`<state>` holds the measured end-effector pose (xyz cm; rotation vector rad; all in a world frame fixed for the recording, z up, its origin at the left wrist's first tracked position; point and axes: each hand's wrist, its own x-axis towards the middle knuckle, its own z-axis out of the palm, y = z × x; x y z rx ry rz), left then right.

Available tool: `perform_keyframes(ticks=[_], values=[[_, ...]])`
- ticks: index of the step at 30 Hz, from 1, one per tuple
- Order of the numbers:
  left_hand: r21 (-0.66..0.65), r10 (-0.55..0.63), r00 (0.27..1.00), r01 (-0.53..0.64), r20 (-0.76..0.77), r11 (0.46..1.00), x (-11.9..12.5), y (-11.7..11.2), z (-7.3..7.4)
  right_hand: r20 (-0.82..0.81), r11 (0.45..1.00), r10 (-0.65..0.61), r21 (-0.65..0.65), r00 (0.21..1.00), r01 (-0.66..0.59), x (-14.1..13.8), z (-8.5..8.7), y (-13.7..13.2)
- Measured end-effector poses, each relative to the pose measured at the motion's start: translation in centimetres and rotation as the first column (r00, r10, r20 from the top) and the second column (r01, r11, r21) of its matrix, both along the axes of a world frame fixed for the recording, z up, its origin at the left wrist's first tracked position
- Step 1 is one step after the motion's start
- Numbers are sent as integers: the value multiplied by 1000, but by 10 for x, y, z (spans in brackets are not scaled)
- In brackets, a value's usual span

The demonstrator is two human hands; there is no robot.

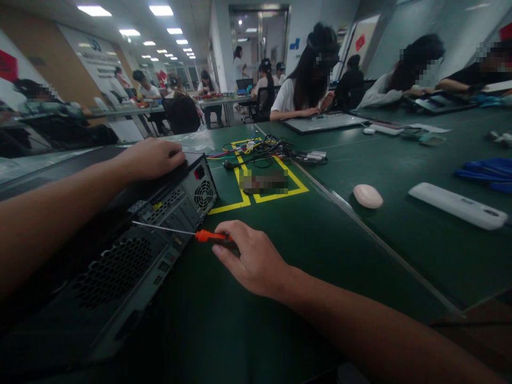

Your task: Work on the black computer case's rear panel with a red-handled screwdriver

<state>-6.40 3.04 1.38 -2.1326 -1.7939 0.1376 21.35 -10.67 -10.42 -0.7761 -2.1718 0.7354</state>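
Note:
A black computer case (124, 272) lies at the left, its grey metal back panel with vents, ports and a round fan grille facing me. My left hand (150, 157) is on top near the far corner, its bent fingers gripping the case. My right hand (254, 256) is closed around the handle of a screwdriver (203, 235) with an orange and black grip. The thin metal shaft points left, and its tip meets the edge of the back panel in view; whether it touches is unclear. The palm hides part of the handle.
On the green table (312, 234), tangled cables (280, 149) lie beyond yellow tape (280, 197). A blurred-out dark object lies within the tape. Rightward are a pale rounded object (368, 196), a long white device (458, 205) and blue cloth (488, 172). Several people sit working beyond.

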Motion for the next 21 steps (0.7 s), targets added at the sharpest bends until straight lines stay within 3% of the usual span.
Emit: perform_keyframes(ticks=[21], values=[[-1, 1, 1000, -1, -6, 1000, 0, 0, 1, 19, 1000, 2, 20, 1000, -2, 1, 0, 0]])
